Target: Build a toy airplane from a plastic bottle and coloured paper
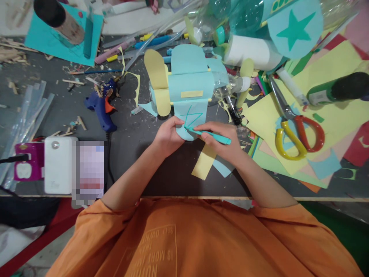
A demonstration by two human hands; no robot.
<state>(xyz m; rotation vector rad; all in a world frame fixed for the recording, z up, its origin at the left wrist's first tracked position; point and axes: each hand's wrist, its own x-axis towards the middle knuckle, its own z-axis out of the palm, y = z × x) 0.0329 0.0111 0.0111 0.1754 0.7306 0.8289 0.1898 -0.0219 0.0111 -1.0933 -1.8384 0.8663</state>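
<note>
Your left hand (168, 136) pinches the blue paper flap (190, 115) of the paper plane (184, 82); your right hand (221, 142) grips a teal pen (211, 134), its tip on the flap.

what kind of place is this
Most likely a craft worktable: coloured paper sheets, scissors and a blue glue gun lie around a paper-covered bottle plane.

Matt paper plane (187, 82), glossy plastic scissors (298, 132)
</note>
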